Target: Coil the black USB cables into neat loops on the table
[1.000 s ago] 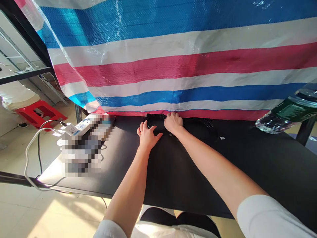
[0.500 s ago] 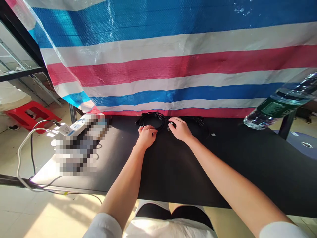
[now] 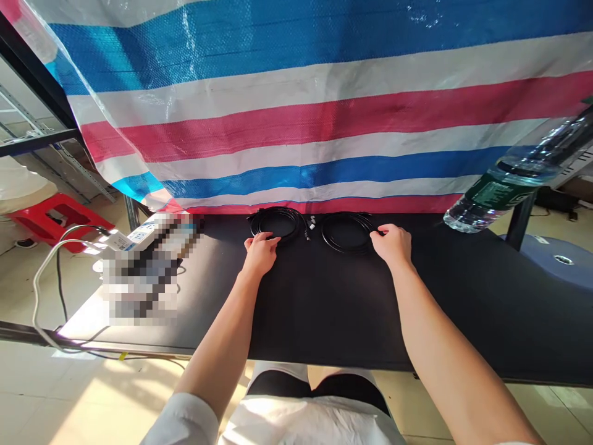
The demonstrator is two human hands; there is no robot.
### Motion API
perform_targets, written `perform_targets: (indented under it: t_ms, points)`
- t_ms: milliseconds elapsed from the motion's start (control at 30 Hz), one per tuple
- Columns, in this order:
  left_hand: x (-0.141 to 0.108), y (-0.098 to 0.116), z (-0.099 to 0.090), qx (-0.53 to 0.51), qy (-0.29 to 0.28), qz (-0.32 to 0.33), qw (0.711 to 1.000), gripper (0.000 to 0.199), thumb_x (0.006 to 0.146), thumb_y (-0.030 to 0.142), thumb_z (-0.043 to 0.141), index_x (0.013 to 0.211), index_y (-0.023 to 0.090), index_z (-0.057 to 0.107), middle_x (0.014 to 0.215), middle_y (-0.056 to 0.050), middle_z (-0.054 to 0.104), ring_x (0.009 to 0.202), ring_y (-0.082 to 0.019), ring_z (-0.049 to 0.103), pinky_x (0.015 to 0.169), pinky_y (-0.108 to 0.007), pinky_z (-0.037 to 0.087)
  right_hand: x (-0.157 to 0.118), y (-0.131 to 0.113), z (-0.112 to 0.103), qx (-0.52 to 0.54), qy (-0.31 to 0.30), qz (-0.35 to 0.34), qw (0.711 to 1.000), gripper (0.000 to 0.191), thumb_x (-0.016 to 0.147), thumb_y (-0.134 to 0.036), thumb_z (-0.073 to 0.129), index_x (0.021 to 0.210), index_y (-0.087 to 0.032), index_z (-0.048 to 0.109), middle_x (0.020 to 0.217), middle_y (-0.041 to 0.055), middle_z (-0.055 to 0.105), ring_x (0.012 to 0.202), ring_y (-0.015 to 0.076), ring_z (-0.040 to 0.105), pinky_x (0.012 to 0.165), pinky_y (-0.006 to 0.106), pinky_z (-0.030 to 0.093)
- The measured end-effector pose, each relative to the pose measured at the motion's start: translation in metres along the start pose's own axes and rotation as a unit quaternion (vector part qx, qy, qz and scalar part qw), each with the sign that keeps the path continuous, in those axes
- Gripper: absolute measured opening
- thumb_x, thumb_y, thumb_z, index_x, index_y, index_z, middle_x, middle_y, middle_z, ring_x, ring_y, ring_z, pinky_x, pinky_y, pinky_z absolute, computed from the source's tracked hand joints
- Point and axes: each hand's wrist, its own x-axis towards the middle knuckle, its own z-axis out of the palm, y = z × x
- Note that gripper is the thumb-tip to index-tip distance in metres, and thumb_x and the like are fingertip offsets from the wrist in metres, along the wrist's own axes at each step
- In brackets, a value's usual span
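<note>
Two coils of black cable lie side by side near the back edge of the black table [image 3: 319, 309]. My left hand [image 3: 260, 252] rests on the front of the left coil [image 3: 291, 213], its fingers closed on the cable. At the right side of the right coil [image 3: 340, 247], my right hand [image 3: 393, 244] pinches the cable between thumb and fingers. Small white pieces [image 3: 312, 222] and a metallic cable end sit between the coils.
A water bottle [image 3: 486, 194] stands at the back right. At the left are a white power strip [image 3: 147, 230], plugged-in cords and a blurred-out item. Behind the table hangs a striped sheet [image 3: 278, 130]. A red stool [image 3: 60, 216] is on the floor.
My right hand has moved right, from between the coils to the right coil's far side. The right coil now shows more fully. My left hand stays at the left coil.
</note>
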Motion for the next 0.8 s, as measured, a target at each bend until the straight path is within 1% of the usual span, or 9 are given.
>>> perform_targets:
  t_ms: [133,267,367,500,533,600,667,767,800]
  points:
    - [-0.001,0.001,0.001,0.014,-0.003,0.003,1.000,0.031,0.083,0.022,0.052,0.102,0.030,0.075,0.132,-0.010,0.060,0.126,-0.029,0.050,0.104,-0.051,0.033,0.001,0.003,0.006,-0.024,-0.001,0.020,1.000,0.037,0.077,-0.028,0.053,0.105,-0.009,0.069,0.102,0.0198,0.069,0.098,0.0308,0.062,0.087,0.040,0.044]
    - [-0.003,0.005,0.000,0.019,-0.005,-0.002,1.000,0.035,0.086,0.027,0.049,0.115,0.029,0.070,0.140,-0.012,0.054,0.132,-0.030,0.045,0.107,-0.054,0.030,-0.003,-0.003,0.001,-0.042,-0.009,0.043,0.998,0.043,0.076,-0.032,0.058,0.108,-0.006,0.068,0.109,0.0239,0.065,0.105,0.0341,0.058,0.087,0.042,0.044]
    - [-0.003,0.008,0.000,0.019,0.016,-0.003,1.000,0.039,0.086,0.030,0.050,0.122,0.029,0.065,0.142,-0.012,0.052,0.134,-0.030,0.042,0.107,-0.054,0.030,-0.008,-0.009,-0.005,-0.040,-0.024,0.069,0.997,0.042,0.075,-0.033,0.061,0.108,-0.007,0.068,0.115,0.0254,0.061,0.108,0.0355,0.057,0.087,0.043,0.045]
    - [-0.003,0.009,0.000,0.008,0.052,-0.016,0.998,0.053,0.082,0.037,0.055,0.135,0.027,0.054,0.147,-0.014,0.046,0.139,-0.032,0.036,0.109,-0.054,0.028,-0.010,-0.012,-0.010,-0.004,-0.035,0.137,0.990,0.051,0.071,-0.033,0.067,0.115,-0.008,0.063,0.116,0.0252,0.060,0.100,0.0346,0.062,0.080,0.045,0.050]
    - [-0.003,0.009,0.000,0.002,0.058,-0.022,0.998,0.057,0.082,0.039,0.055,0.138,0.026,0.051,0.148,-0.014,0.044,0.140,-0.032,0.034,0.110,-0.054,0.027,-0.009,-0.012,-0.010,0.000,-0.038,0.152,0.988,0.052,0.069,-0.034,0.068,0.114,-0.008,0.064,0.114,0.0252,0.061,0.098,0.0350,0.063,0.079,0.046,0.051]
    - [-0.003,0.008,-0.001,-0.010,0.068,-0.035,0.997,0.063,0.081,0.041,0.054,0.140,0.024,0.046,0.149,-0.015,0.042,0.140,-0.033,0.032,0.110,-0.055,0.026,-0.006,-0.008,-0.011,0.001,-0.055,0.165,0.985,0.045,0.067,-0.036,0.070,0.103,-0.009,0.069,0.105,0.0242,0.065,0.096,0.0362,0.064,0.077,0.047,0.052]
    - [-0.002,0.007,-0.001,-0.021,0.076,-0.047,0.996,0.064,0.080,0.043,0.054,0.140,0.023,0.045,0.148,-0.015,0.042,0.140,-0.033,0.033,0.110,-0.055,0.028,-0.002,-0.003,-0.011,0.005,-0.071,0.162,0.984,0.030,0.064,-0.035,0.071,0.084,-0.013,0.072,0.091,0.0216,0.068,0.092,0.0366,0.065,0.074,0.046,0.052]
    - [-0.001,0.007,0.000,-0.033,0.079,-0.058,0.995,0.063,0.080,0.043,0.053,0.139,0.023,0.046,0.145,-0.015,0.045,0.137,-0.033,0.035,0.109,-0.055,0.029,0.003,0.003,-0.011,0.053,-0.058,0.152,0.985,0.009,0.059,-0.026,0.071,0.060,-0.019,0.066,0.068,0.0138,0.065,0.081,0.0328,0.065,0.065,0.041,0.052]
    - [-0.001,0.007,0.000,-0.036,0.079,-0.059,0.994,0.062,0.080,0.043,0.053,0.138,0.023,0.047,0.145,-0.015,0.046,0.137,-0.033,0.035,0.109,-0.054,0.030,0.004,0.004,-0.011,0.087,-0.052,0.152,0.983,0.009,0.059,-0.024,0.070,0.054,-0.020,0.063,0.060,0.0102,0.061,0.073,0.0297,0.064,0.060,0.038,0.050]
